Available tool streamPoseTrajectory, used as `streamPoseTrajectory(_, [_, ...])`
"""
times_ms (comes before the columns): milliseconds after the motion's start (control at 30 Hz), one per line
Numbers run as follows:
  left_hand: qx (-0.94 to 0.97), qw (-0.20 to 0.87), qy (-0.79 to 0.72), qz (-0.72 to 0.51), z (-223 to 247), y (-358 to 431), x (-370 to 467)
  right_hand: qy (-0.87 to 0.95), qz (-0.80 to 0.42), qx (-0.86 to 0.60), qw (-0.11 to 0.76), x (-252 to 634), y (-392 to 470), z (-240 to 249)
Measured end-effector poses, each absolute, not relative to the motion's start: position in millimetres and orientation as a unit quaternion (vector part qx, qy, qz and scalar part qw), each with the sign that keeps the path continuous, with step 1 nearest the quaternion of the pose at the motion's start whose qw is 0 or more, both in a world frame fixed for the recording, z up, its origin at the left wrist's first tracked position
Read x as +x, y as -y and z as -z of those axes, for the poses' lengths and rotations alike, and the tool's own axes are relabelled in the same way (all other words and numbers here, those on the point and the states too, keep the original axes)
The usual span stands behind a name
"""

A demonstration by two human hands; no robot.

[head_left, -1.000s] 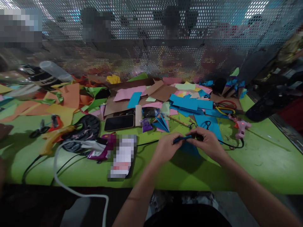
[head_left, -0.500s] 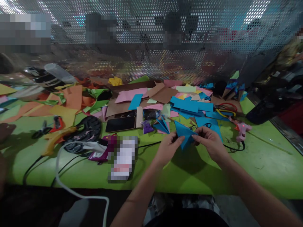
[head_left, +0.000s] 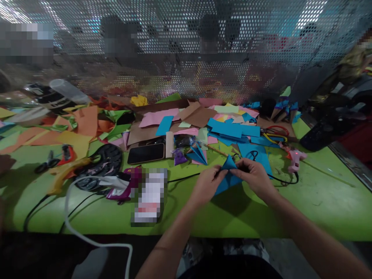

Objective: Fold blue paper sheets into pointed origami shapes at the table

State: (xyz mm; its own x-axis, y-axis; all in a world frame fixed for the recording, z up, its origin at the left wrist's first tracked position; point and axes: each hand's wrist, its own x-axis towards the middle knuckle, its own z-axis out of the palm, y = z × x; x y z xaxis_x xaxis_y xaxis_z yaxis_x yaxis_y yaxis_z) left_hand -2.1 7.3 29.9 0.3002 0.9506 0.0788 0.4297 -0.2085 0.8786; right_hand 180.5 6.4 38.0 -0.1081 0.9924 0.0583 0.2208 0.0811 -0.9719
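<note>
A piece of blue paper (head_left: 228, 183) is held between my two hands above the green table. My left hand (head_left: 207, 184) pinches its left side, thumb on top. On the other side my right hand (head_left: 254, 176) pinches it with thumb and fingers. One pointed corner of the sheet rises between the hands, and a wider part hangs below them. Just beyond and to the left lies a folded blue paper piece (head_left: 198, 154). Behind my hands is a stack of blue paper sheets (head_left: 235, 130). The far fingers are partly hidden by the paper.
Right of my hands lies a pink glue gun (head_left: 295, 159) with a black cord. A black phone (head_left: 146, 153), a yellow glue gun (head_left: 62, 176) and a purple pack (head_left: 123, 186) lie on the left. Scissors (head_left: 276, 133) rest behind; a perforated metal panel (head_left: 180, 50) stands at the back.
The blue paper has been turned in my hands: its point now sticks up between my fingers, where before it hung downward. Both hands have come closer together.
</note>
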Motion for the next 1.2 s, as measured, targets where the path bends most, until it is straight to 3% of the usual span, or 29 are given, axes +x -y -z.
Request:
streamPoseTrajectory(500, [0.776,0.37,-0.449,-0.244,-37.7,-4.7,-1.1,0.543,-0.419,-0.537,0.49,181.0,-7.8,-40.0])
streamPoseTrajectory(867, [0.778,0.368,-0.46,-0.22,-38.7,-5.1,-2.1,0.563,-0.435,-0.523,0.47,182.4,-8.8,-39.3])
streamPoseTrajectory(1033, [0.756,0.374,-0.478,-0.245,-36.1,-6.9,-3.0,0.534,-0.456,-0.516,0.491,185.7,-9.7,-43.8])
streamPoseTrajectory(1200, [0.737,0.366,-0.491,-0.285,-29.7,-8.6,-3.1,0.581,-0.449,-0.504,0.456,180.5,-9.4,-39.3])
